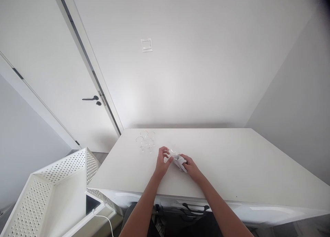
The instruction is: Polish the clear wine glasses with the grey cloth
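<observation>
My left hand has its fingers and thumb curled at the side of a clear glass, apparently steadying it; the exact contact is hard to see. My right hand is closed on a crumpled white cloth, which lies against the glass and covers its near part. Both hands are low over the white cabinet top, near its middle. Left of them stands a small cluster of clear stemmed glasses, upright and close together.
A white perforated metal cart stands at the lower left, with a dark flat object and a white cable at its edge. Behind the cabinet rises a white wall with a light switch. A door with a black handle is at left.
</observation>
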The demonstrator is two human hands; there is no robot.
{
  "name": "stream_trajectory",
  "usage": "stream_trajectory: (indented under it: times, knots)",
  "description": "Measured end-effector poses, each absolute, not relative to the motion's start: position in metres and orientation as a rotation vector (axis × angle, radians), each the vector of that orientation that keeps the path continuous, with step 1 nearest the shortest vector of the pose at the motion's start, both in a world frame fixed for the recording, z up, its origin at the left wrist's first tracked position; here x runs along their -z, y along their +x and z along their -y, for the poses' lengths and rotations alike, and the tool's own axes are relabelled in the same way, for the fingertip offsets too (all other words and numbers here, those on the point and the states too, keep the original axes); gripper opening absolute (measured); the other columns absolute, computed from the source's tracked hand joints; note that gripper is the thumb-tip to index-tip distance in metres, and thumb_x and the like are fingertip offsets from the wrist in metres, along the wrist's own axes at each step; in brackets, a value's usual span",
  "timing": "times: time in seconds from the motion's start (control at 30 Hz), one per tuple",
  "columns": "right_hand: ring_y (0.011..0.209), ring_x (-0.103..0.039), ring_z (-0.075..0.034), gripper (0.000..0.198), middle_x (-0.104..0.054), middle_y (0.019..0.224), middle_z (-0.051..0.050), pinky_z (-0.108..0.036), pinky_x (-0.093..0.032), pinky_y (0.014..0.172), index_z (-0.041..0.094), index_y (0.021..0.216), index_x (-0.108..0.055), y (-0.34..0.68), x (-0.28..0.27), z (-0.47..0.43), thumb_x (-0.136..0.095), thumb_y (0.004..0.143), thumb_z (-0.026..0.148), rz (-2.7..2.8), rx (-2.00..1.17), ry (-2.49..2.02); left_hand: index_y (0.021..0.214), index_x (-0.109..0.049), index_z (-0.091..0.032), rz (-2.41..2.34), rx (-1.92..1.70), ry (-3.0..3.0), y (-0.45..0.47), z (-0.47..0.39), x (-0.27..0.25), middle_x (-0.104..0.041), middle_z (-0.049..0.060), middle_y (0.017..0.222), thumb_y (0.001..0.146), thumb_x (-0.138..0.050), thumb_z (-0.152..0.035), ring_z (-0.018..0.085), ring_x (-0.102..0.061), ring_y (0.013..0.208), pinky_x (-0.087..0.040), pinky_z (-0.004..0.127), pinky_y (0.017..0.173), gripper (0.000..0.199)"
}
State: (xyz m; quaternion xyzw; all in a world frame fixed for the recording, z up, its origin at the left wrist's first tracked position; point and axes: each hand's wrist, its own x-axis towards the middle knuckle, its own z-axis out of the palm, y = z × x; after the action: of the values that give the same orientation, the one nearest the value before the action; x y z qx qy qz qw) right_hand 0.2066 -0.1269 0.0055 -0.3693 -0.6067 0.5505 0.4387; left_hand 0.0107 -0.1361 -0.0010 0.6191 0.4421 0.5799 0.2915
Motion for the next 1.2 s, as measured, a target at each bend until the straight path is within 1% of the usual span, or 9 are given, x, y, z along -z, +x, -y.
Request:
stream_trajectory:
  times: [0.07,0.13,0.3,0.5,0.7,0.77,0.93,1.0,1.2]
  knots:
    - [0.081,-0.058,-0.023,0.025,-0.068,0.087,-0.004,-0.035,-0.048,0.073,0.022,0.096,-0.077,0.207,-0.007,0.128,-0.063,0.079,0.034,1.539,-1.383,-0.908,0.141,-0.045,-0.025,-0.989,-1.445,1.580,0.008,0.136,-0.001,-0.060,0.017,0.137,0.092,-0.064,-0.056,0.025,-0.064,0.115,-0.055,0.040,0.092,0.061]
    - [0.081,-0.059,-0.024,0.024,-0.068,0.085,-0.004,-0.035,-0.048,0.072,0.022,0.095,-0.076,0.207,-0.010,0.130,-0.062,0.077,0.032,1.560,-1.399,-0.897,0.147,-0.043,-0.025,-0.852,-1.336,1.516,0.006,0.137,-0.002,-0.060,0.019,0.141,0.092,-0.062,-0.060,0.028,-0.062,0.124,-0.053,0.043,0.099,0.068]
    - [0.085,-0.060,-0.024,0.027,-0.070,0.090,-0.004,-0.035,-0.048,0.076,0.023,0.100,-0.075,0.206,-0.011,0.131,-0.065,0.076,0.030,1.599,-1.354,-0.887,0.148,-0.048,-0.025,-0.785,-1.339,1.387,0.003,0.139,-0.006,-0.063,0.019,0.138,0.085,-0.072,-0.060,0.031,-0.062,0.123,-0.054,0.047,0.100,0.076]
    - [0.093,-0.062,-0.025,0.033,-0.073,0.101,-0.005,-0.038,-0.047,0.086,0.024,0.109,-0.072,0.202,-0.001,0.129,-0.065,0.077,0.026,1.659,-1.095,-0.951,0.140,-0.058,-0.024,-0.874,-1.388,1.341,0.004,0.138,-0.006,-0.064,0.017,0.131,0.081,-0.078,-0.055,0.029,-0.063,0.114,-0.056,0.041,0.091,0.069]
    - [0.070,-0.062,-0.021,0.027,-0.068,0.083,-0.004,-0.034,-0.048,0.068,0.020,0.100,-0.072,0.209,0.001,0.127,-0.061,0.078,0.030,1.438,-1.670,-0.839,0.131,-0.065,-0.022,-0.844,-1.403,1.252,0.004,0.139,-0.005,-0.065,0.013,0.124,0.079,-0.082,-0.049,0.022,-0.063,0.101,-0.052,0.038,0.090,0.061]
    - [0.065,-0.060,-0.020,0.027,-0.066,0.077,-0.003,-0.033,-0.047,0.065,0.019,0.099,-0.072,0.211,0.001,0.127,-0.060,0.079,0.033,1.377,-1.738,-0.822,0.129,-0.067,-0.022,-0.802,-1.407,1.233,0.005,0.139,-0.005,-0.066,0.014,0.126,0.077,-0.083,-0.048,0.022,-0.063,0.099,-0.051,0.039,0.091,0.060]
    - [0.093,-0.063,-0.024,0.032,-0.072,0.102,-0.005,-0.036,-0.048,0.085,0.022,0.106,-0.072,0.206,0.002,0.128,-0.065,0.075,0.027,1.659,-1.194,-0.908,0.128,-0.066,-0.022,-0.806,-1.423,1.198,0.006,0.138,-0.008,-0.067,0.016,0.133,0.078,-0.084,-0.044,0.024,-0.063,0.106,-0.050,0.041,0.096,0.057]
    - [0.095,-0.063,-0.024,0.035,-0.072,0.106,-0.005,-0.037,-0.047,0.089,0.023,0.110,-0.070,0.204,0.002,0.129,-0.064,0.075,0.025,1.702,-1.090,-0.953,0.128,-0.066,-0.022,-0.839,-1.430,1.190,0.006,0.138,-0.009,-0.067,0.017,0.135,0.077,-0.085,-0.042,0.024,-0.064,0.106,-0.050,0.041,0.097,0.057]
    - [0.079,-0.062,-0.022,0.029,-0.070,0.088,-0.005,-0.034,-0.048,0.072,0.022,0.103,-0.072,0.206,0.001,0.131,-0.058,0.080,0.030,1.491,-1.542,-0.850,0.130,-0.064,-0.019,-0.824,-1.418,1.204,0.004,0.139,-0.008,-0.068,0.019,0.133,0.079,-0.082,-0.045,0.024,-0.065,0.100,-0.051,0.043,0.096,0.060]
